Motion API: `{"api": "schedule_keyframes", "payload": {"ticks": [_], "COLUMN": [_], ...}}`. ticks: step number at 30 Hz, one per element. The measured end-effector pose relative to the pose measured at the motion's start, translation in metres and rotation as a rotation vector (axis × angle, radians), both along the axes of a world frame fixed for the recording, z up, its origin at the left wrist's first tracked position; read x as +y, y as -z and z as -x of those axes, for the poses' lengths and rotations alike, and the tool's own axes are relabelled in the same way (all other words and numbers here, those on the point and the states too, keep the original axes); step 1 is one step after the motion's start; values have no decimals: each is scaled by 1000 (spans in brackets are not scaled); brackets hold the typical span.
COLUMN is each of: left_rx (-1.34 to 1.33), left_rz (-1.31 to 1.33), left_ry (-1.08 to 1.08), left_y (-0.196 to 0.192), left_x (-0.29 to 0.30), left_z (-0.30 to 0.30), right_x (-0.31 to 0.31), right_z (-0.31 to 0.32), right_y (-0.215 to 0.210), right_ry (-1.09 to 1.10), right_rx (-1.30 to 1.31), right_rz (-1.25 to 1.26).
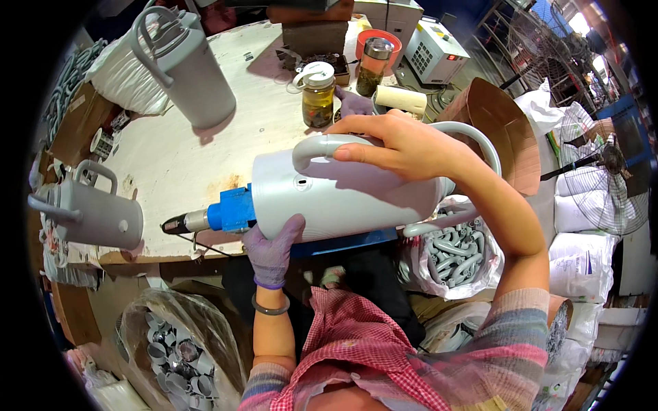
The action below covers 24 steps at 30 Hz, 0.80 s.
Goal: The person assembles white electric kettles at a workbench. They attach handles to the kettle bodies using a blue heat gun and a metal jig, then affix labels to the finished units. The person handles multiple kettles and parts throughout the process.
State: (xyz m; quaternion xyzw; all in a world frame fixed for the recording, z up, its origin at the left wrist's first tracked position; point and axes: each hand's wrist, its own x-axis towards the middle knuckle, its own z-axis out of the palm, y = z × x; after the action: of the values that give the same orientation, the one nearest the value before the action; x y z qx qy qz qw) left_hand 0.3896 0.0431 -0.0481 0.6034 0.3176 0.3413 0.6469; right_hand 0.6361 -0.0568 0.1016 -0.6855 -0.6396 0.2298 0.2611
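A large grey jug (356, 188) lies on its side across the near edge of the table, its base to the left. My right hand (397, 140), bare, is closed around a curved grey handle (314, 148) along the jug's upper side. Close to that handle's left end, a small dark slot shows in the jug wall. My left hand (269, 253), in a purple knitted glove, grips the jug's base end, thumb on the wall; its other fingers are mostly hidden. Beside the base is a blue holder (235, 209) with a black-and-silver power tool (184, 222) attached.
More grey jugs stand on the table (240, 75), a tall one (192, 75) and a smaller one (103, 212). Two drink bottles (318, 96) and a purple glove (354, 103) lie beyond my work. Bags of grey handles (456, 250) and grey rings (179, 359) flank me.
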Motion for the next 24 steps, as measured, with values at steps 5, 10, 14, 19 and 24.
{"api": "schedule_keyframes", "payload": {"ticks": [5,10,14,19,24], "left_rx": [53,-115,229,825,662], "left_rz": [-72,-248,-529,-1127,-789], "left_ry": [8,-191,84,306,308], "left_y": [-3,2,14,79,81], "left_x": [-16,4,16,20,29], "left_z": [11,32,49,-3,-22], "right_x": [16,35,-8,-93,-175], "right_z": [16,39,3,-15,-24], "right_y": [-8,-30,-39,-38,-10], "right_ry": [-58,86,202,345,589], "right_rx": [-232,-476,-503,-346,-156], "right_rz": [120,141,133,97,35]}}
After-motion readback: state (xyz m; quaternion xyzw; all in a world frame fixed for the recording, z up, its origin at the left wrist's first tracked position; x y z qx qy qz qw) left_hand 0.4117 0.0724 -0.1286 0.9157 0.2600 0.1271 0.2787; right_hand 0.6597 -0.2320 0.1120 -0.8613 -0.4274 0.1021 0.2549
